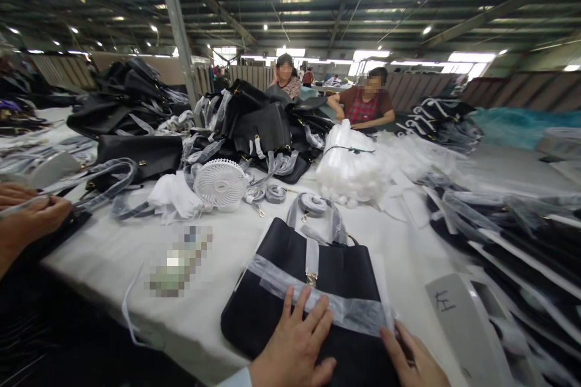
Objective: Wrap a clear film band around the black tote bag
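A black handbag (272,278) lies on the white-covered table in front of me, its plastic-wrapped handles pointing away. A translucent strip (363,311) runs across its front below a gold clasp (311,278). My left hand (299,335) rests on the bag's front with its fingers spread, the fingertips at the strip. At the strip's right end is my right hand (413,353), its fingers bent at the bag's side edge; whether it grips anything is hidden. A wrapped, coiled strap (313,204) sits between the handles.
A white fan (221,184), a pixelated object (181,261) and a bundle of white wrapping (347,160) are on the table. Black bags (261,126) are piled behind. A grey dispenser (467,320) stands right. Another person's hands (34,211) are at far left; two people sit opposite.
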Demonstrator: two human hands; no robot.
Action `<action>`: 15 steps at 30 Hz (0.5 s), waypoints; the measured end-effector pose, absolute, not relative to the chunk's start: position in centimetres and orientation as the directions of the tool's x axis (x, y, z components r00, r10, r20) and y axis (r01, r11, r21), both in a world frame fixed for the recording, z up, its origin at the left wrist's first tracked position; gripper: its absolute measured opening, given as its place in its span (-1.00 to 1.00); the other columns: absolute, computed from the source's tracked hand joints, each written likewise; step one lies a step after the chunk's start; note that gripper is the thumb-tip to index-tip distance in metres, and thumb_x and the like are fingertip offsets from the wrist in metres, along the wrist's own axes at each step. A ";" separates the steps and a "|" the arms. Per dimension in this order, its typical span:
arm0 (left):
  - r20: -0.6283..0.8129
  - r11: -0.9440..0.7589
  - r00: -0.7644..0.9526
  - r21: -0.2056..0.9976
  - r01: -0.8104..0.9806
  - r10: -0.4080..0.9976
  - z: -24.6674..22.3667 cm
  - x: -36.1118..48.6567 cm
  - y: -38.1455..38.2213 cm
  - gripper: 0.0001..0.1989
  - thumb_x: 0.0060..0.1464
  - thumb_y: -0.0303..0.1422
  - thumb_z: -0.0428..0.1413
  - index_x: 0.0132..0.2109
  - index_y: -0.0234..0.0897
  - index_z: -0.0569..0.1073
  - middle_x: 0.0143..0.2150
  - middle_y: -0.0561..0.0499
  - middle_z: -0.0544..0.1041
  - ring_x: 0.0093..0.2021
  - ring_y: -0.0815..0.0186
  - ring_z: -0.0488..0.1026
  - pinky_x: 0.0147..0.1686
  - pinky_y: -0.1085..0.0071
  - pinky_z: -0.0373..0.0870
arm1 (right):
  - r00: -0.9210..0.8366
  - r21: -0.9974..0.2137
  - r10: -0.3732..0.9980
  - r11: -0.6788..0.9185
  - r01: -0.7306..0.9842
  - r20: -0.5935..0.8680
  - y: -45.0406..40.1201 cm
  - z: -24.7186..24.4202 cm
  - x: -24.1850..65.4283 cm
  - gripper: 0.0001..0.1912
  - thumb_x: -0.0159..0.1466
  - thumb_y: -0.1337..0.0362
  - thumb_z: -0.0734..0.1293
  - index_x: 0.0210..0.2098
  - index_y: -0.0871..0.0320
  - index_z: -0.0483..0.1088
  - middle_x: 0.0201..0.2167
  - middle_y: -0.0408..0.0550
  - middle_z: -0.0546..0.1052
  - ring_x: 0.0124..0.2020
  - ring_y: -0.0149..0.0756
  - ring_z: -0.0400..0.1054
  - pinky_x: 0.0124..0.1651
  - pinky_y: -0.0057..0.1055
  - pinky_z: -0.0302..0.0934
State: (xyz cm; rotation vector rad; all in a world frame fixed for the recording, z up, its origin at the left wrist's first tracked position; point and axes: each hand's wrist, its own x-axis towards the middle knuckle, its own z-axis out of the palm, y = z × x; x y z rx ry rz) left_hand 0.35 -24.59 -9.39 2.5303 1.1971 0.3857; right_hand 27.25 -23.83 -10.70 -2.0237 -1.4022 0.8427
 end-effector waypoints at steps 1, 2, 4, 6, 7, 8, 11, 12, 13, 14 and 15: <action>0.106 -0.594 0.609 0.403 0.697 0.786 -9.2 0.3 -24.6 -0.31 0.28 0.01 -0.16 0.42 -0.15 -0.08 0.48 -0.03 -0.09 0.45 -0.14 -0.22 0.32 -0.37 -0.18 | 0.265 -0.691 0.951 -0.300 0.657 -0.161 -23.6 -10.6 26.5 -0.02 -0.02 -0.35 0.14 0.07 0.35 0.38 0.16 0.34 0.40 0.23 0.15 0.24 0.32 -0.03 0.07; 0.108 -0.588 0.603 0.410 0.697 0.790 -9.1 0.3 -24.5 -0.32 0.28 0.03 -0.18 0.42 -0.15 -0.05 0.47 -0.05 -0.07 0.45 -0.13 -0.20 0.32 -0.35 -0.16 | 0.264 -0.664 0.955 -0.287 0.690 -0.138 -23.4 -10.6 25.9 -0.01 -0.01 -0.35 0.14 0.08 0.37 0.37 0.16 0.36 0.38 0.24 0.17 0.22 0.33 -0.01 0.05; 0.120 -0.584 0.591 0.402 0.706 0.797 -9.1 0.2 -24.4 -0.34 0.28 0.04 -0.20 0.40 -0.14 0.02 0.46 -0.09 -0.03 0.44 -0.11 -0.14 0.33 -0.30 -0.11 | 0.236 -0.640 0.964 -0.256 0.724 -0.119 -23.2 -10.7 25.4 -0.03 0.02 -0.32 0.10 0.09 0.37 0.35 0.15 0.36 0.39 0.23 0.16 0.24 0.33 0.01 0.04; 0.143 -0.584 0.575 0.361 0.727 0.805 -9.2 -0.1 -24.4 -0.37 0.29 0.02 -0.18 0.39 -0.14 0.05 0.45 -0.13 0.01 0.43 -0.05 -0.07 0.35 -0.18 -0.02 | 0.194 -0.627 0.974 -0.222 0.746 -0.114 -23.2 -10.7 25.5 -0.07 0.05 -0.30 0.07 0.08 0.34 0.36 0.13 0.34 0.42 0.22 0.14 0.26 0.32 0.00 0.06; 0.159 -0.584 0.566 0.331 0.741 0.809 -9.3 -0.3 -24.4 -0.37 0.29 0.01 -0.16 0.38 -0.16 0.06 0.45 -0.15 0.02 0.42 -0.02 -0.03 0.35 -0.11 0.03 | 0.181 -0.618 0.977 -0.214 0.757 -0.116 -23.3 -10.6 25.6 -0.08 0.06 -0.30 0.07 0.07 0.34 0.36 0.12 0.34 0.43 0.20 0.14 0.27 0.31 0.00 0.07; 0.175 -0.583 0.557 0.298 0.756 0.812 -9.2 -0.7 -24.4 -0.38 0.29 -0.02 -0.13 0.38 -0.17 0.07 0.44 -0.17 0.05 0.42 0.00 0.00 0.34 -0.05 0.08 | 0.170 -0.610 0.978 -0.208 0.764 -0.120 -23.3 -10.4 25.7 -0.09 0.07 -0.29 0.07 0.07 0.35 0.37 0.11 0.34 0.44 0.20 0.14 0.28 0.31 -0.01 0.08; 0.240 -0.570 0.524 0.203 0.796 0.817 -8.5 -2.4 -24.9 -0.46 0.28 -0.11 -0.05 0.33 -0.16 0.18 0.41 -0.14 0.15 0.40 0.04 0.07 0.32 -0.01 0.13 | 0.145 -0.620 0.984 -0.179 0.764 -0.106 -23.4 -9.7 26.2 -0.17 0.13 -0.28 0.07 0.01 0.29 0.42 0.06 0.27 0.49 0.17 0.13 0.31 0.29 -0.01 0.11; 0.273 -0.553 0.498 0.181 0.814 0.823 -8.1 -3.2 -25.0 -0.51 0.27 -0.15 -0.04 0.29 -0.14 0.23 0.40 -0.11 0.17 0.39 0.05 0.08 0.32 -0.04 0.13 | 0.135 -0.631 0.985 -0.172 0.756 -0.106 -23.4 -9.6 26.6 -0.22 0.17 -0.28 0.04 -0.06 0.23 0.46 0.01 0.22 0.53 0.14 0.12 0.35 0.25 -0.01 0.17; 0.314 -0.522 0.457 0.168 0.836 0.832 -7.8 -4.3 -25.0 -0.55 0.27 -0.19 -0.03 0.27 -0.12 0.27 0.39 -0.10 0.19 0.39 0.05 0.08 0.32 -0.07 0.12 | 0.131 -0.640 0.986 -0.169 0.749 -0.107 -23.5 -9.6 27.0 -0.27 0.21 -0.26 0.00 -0.16 0.16 0.49 -0.08 0.17 0.58 0.07 0.11 0.40 0.18 -0.02 0.24; 0.362 -0.477 0.397 0.165 0.863 0.843 -7.6 -5.5 -25.0 -0.57 0.27 -0.23 -0.03 0.25 -0.12 0.29 0.38 -0.10 0.21 0.39 0.06 0.09 0.31 -0.10 0.12 | 0.127 -0.641 0.988 -0.154 0.752 -0.088 -23.6 -9.8 27.6 -0.30 0.25 -0.24 -0.05 -0.27 0.10 0.51 -0.19 0.13 0.61 -0.02 0.09 0.46 0.09 -0.03 0.32; 0.415 -0.421 0.320 0.177 0.890 0.852 -7.6 -6.9 -24.9 -0.58 0.27 -0.27 -0.03 0.25 -0.14 0.29 0.37 -0.11 0.23 0.38 0.06 0.10 0.30 -0.11 0.14 | 0.119 -0.633 0.992 -0.122 0.765 -0.048 -23.7 -10.1 28.3 -0.33 0.28 -0.21 -0.07 -0.37 0.05 0.49 -0.28 0.10 0.61 -0.11 0.07 0.49 0.00 -0.05 0.36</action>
